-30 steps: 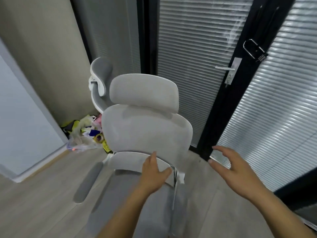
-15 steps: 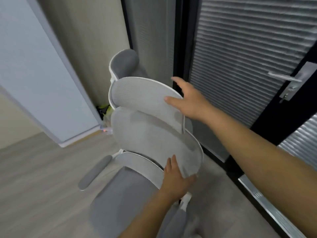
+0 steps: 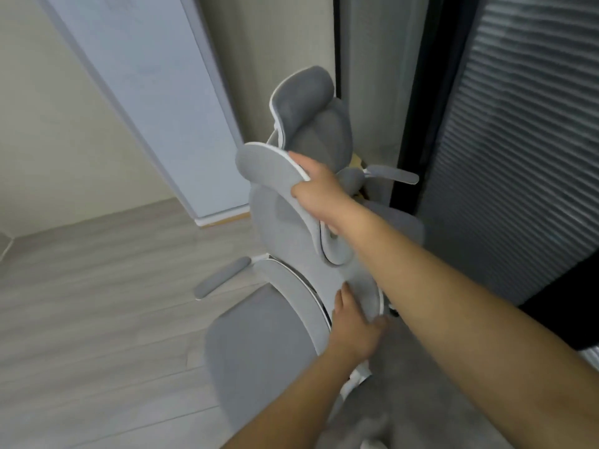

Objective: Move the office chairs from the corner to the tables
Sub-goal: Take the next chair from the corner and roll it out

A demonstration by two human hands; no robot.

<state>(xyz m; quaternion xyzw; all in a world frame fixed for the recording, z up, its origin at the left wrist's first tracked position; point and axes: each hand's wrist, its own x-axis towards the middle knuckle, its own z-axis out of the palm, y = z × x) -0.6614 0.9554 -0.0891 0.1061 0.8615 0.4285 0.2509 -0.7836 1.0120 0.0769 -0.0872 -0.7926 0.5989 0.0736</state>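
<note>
Behind near chair (image 3: 285, 241), second chair (image 3: 317, 124) half hidden, right hand (image 3: 319, 189) grasping headrest (image 3: 269, 166), left hand (image 3: 355, 332) gripping backrest.

A single head-worn wide-angle view looks forward and steeply down from above the person's own arms; both forearms enter from the bottom edge and the lower right, so the camera sits just behind and over them; the left hand (image 3: 351, 328) lies close below the lens, the right hand (image 3: 319, 192) further out and higher in the frame; the near chair (image 3: 269, 345) fills the middle, seen from behind and above its backrest; beyond the right hand stands a second chair (image 3: 321, 124) in the corner; left of both hands the wood floor (image 3: 97, 303) spreads away; straight edges bow and lean at the margins; no second view exists to share anything.
</note>
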